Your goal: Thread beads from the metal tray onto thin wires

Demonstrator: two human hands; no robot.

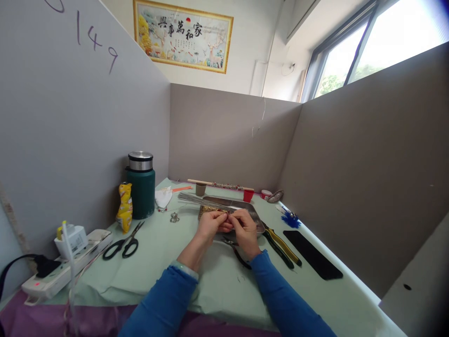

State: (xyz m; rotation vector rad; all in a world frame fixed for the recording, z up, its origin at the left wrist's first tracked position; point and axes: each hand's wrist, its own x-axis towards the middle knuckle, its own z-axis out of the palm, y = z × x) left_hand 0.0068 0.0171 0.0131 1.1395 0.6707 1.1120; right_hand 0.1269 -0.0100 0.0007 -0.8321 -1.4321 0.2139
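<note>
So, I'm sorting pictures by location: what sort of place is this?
Probably a small handicraft workstation: grey partitions stand on three sides, and scissors and yellow-handled pliers lie out.

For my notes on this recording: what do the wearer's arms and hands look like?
Both arms wear long, plain blue sleeves reaching close to the wrists. The left hand and right hand have no gloves. A pale greenish band circles the left wrist; whether bangle or inner cuff, I can't tell.
</note>
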